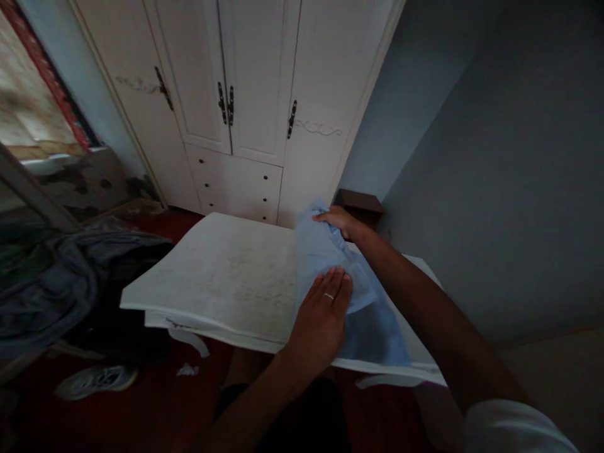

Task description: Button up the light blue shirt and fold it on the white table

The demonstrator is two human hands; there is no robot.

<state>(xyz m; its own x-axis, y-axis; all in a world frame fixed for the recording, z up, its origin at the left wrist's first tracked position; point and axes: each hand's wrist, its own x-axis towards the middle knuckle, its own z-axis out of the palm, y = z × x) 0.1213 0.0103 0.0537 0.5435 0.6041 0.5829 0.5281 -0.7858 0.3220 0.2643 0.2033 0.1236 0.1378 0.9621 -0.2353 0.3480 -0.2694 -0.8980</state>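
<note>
A light blue cloth [372, 324] lies spread over the right part of a white table top [221, 277]. My left hand [323, 314], with a ring on one finger, rests flat on the middle of the cloth, fingers stretched out and close together. My right hand [337, 220] reaches to the far end of the cloth, fingers curled over its bunched far edge at the table's back rim. My right forearm crosses above the cloth's right side.
A white wardrobe [255, 100] with dark handles and small drawers stands behind the table. A dark brown box [361, 204] sits in the corner by the grey wall. Dark clothes [70, 277] are heaped at left, and a shoe [97, 380] lies on the red floor.
</note>
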